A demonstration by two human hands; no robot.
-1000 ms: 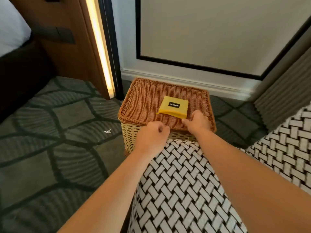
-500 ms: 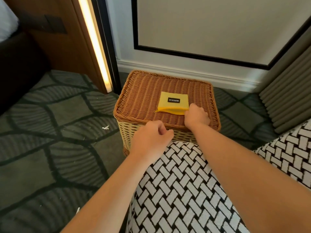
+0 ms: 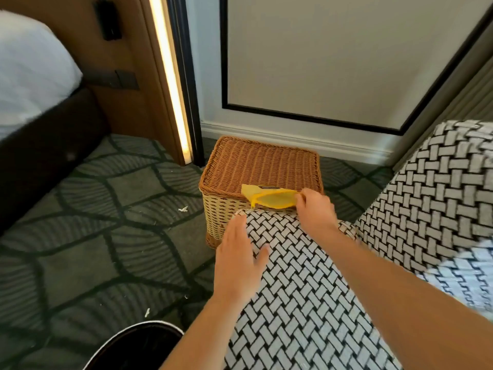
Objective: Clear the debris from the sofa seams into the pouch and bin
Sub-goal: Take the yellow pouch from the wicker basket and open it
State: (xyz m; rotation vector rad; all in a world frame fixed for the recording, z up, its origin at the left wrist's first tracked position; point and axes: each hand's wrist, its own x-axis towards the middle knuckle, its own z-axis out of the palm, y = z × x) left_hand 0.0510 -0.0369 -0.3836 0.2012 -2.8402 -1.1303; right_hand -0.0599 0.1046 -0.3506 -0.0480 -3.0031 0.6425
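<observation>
A yellow pouch (image 3: 272,198) with a black label lies at the near edge of a wicker basket (image 3: 256,166), its mouth gaping toward me. My right hand (image 3: 314,209) pinches the pouch's right end. My left hand (image 3: 237,252) lies flat with fingers spread on the left edge of the sofa arm (image 3: 298,289), which has a black-and-white woven pattern. A dark round bin (image 3: 138,345) with a pale rim shows at the bottom left. Small white scraps (image 3: 183,208) lie on the carpet.
The basket stands on patterned grey-green carpet (image 3: 106,236) against a white skirting and wall panel. A lit wooden post (image 3: 170,84) and a bed (image 3: 32,84) with white bedding are at the left. The sofa back (image 3: 432,198) rises at the right.
My right hand took hold of the pouch and pulled it to the basket's near edge, opening its mouth. My left hand unclenched and now lies flat on the sofa arm. The view pulled back.
</observation>
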